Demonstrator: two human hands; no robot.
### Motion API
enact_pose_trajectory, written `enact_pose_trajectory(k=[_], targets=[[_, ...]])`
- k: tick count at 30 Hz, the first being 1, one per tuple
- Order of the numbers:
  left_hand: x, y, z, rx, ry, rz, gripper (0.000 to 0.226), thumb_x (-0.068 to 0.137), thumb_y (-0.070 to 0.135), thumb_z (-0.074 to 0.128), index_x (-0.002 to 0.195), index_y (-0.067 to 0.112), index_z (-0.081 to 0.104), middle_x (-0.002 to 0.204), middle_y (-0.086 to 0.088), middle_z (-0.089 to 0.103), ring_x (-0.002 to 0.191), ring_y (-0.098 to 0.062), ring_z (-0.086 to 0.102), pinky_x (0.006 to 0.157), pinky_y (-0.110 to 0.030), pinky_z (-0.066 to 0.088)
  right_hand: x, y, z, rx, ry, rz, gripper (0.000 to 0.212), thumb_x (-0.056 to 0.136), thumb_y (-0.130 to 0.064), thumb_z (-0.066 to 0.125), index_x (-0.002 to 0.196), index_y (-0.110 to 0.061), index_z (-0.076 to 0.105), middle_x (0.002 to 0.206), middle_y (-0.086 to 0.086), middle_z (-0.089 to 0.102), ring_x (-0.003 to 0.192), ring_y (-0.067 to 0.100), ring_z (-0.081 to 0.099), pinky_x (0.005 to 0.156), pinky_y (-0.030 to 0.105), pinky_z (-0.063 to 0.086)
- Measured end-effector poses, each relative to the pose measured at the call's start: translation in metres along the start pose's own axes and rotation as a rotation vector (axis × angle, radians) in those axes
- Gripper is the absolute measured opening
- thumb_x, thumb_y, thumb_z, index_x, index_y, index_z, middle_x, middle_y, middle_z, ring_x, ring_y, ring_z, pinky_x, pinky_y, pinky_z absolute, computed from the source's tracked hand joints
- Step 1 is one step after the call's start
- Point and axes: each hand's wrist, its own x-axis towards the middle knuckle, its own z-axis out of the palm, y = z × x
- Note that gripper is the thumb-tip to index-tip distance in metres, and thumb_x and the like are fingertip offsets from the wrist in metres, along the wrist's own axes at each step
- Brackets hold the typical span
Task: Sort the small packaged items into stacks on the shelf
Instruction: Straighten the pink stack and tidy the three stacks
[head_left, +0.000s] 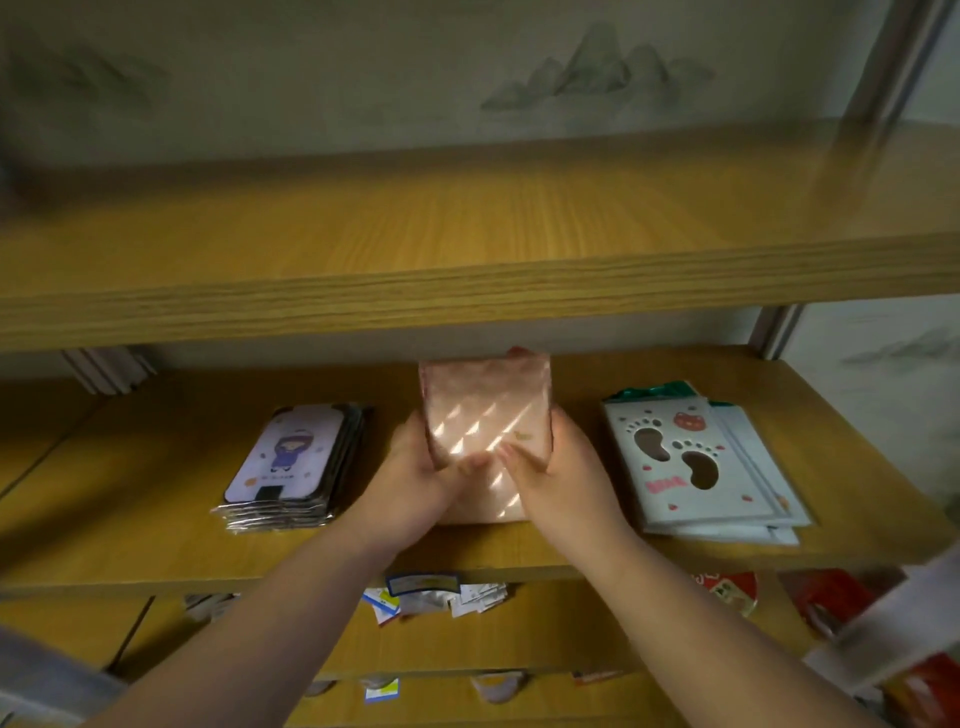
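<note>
Here both hands' fingers (470, 464) clasp the pink packets (485, 415) between two stacks, clear shelf (156, 519) around

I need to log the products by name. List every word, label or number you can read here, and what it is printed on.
No text can be read.
Purple cartoon-figure packets: small marks under the figure, too blurred.
White footprint packets: pink lettering at the lower left, too blurred.
Pink shiny packets, held by the left hand and right hand: no text visible.
Loose packets on the lower shelf: labels too small.
</note>
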Motion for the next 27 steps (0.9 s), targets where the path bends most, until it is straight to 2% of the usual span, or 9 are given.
enact_pose_trajectory(k=[2,5,7,11,14,16,19,21,27], targets=[[0.005,0.001,-0.002,0.117,0.02,-0.094,0.057,0.074,0.057,0.075,0.12,0.028,0.057,0.12,-0.002,0.063,0.107,-0.019,0.064,0.089,-0.036,0.055,0.007,-0.006,-0.002,-0.08,-0.081,0.05,0.041,0.082,-0.052,0.06,0.115,-0.029,0.061,0.107,-0.009,0.067,0.1,0.009,0.062,0.086,0.04,0.055],[0.012,0.001,0.002,0.247,0.063,-0.228,0.058,0.075,0.06,0.073,0.116,0.02,0.061,0.116,-0.004,0.063,0.105,-0.022,0.063,0.08,-0.032,0.053,0.011,-0.012,-0.007,-0.268,-0.044,-0.019,0.038,0.084,-0.049,0.063,0.11,-0.021,0.066,0.102,-0.001,0.066,0.1,0.017,0.06,0.088,0.038,0.052],[0.016,0.002,0.005,0.459,0.087,-0.277,0.07,0.079,0.063,0.067,0.129,0.015,0.058,0.129,-0.013,0.056,0.12,-0.034,0.054,0.097,-0.044,0.047,0.011,-0.016,-0.013,-0.335,-0.024,-0.037,0.048,0.083,-0.051,0.065,0.118,-0.018,0.063,0.109,0.003,0.062,0.107,0.021,0.056,0.092,0.034,0.047],[0.017,0.023,0.016,0.708,0.226,-0.166,0.07,0.082,0.049,0.065,0.139,0.013,0.048,0.135,-0.024,0.05,0.124,-0.047,0.043,0.101,-0.05,0.037,-0.001,-0.015,-0.048,-0.425,0.001,0.001,0.071,0.082,-0.064,0.056,0.139,-0.022,0.045,0.137,0.0,0.052,0.127,0.021,0.048,0.098,0.033,0.04],[0.005,0.052,0.046,0.678,0.325,0.1,0.059,0.083,0.039,0.068,0.134,0.011,0.057,0.132,-0.02,0.056,0.123,-0.037,0.045,0.1,-0.042,0.036,-0.012,-0.006,-0.094,-0.477,0.118,0.015,0.072,0.084,-0.066,0.052,0.142,-0.024,0.041,0.143,-0.002,0.047,0.131,0.02,0.045,0.102,0.038,0.041],[0.0,0.071,0.08,0.587,0.231,0.211,0.048,0.088,0.041,0.064,0.125,0.011,0.063,0.127,-0.017,0.061,0.121,-0.025,0.046,0.093,-0.032,0.035,-0.013,0.006,-0.13,-0.504,0.215,0.058,0.071,0.085,-0.064,0.052,0.14,-0.02,0.043,0.135,0.002,0.048,0.126,0.023,0.046,0.101,0.04,0.044],[-0.001,0.09,0.133,0.348,-0.042,0.024,0.061,0.092,0.05,0.058,0.139,0.012,0.051,0.14,-0.01,0.055,0.136,-0.03,0.04,0.113,-0.042,0.033,-0.012,0.031,-0.178,-0.609,0.238,0.277,0.077,0.085,-0.069,0.047,0.138,-0.013,0.044,0.135,0.012,0.045,0.127,0.032,0.039,0.104,0.043,0.036],[0.0,0.097,0.162,0.166,-0.162,-0.123,0.066,0.09,0.056,0.059,0.143,0.019,0.046,0.143,-0.004,0.053,0.134,-0.029,0.045,0.11,-0.046,0.039,-0.014,0.046,-0.197,-0.618,0.129,0.453,0.09,0.083,-0.076,0.039,0.141,-0.009,0.043,0.143,0.016,0.042,0.133,0.035,0.035,0.106,0.045,0.035],[0.006,0.106,0.201,0.34,-0.149,-0.189,0.078,0.083,0.059,0.064,0.148,0.026,0.035,0.145,0.001,0.052,0.132,-0.028,0.048,0.106,-0.048,0.043,-0.017,0.057,-0.197,-0.33,-0.074,0.462,0.074,0.071,-0.077,0.045,0.117,-0.023,0.067,0.119,0.005,0.063,0.105,0.024,0.061,0.089,0.044,0.054]])
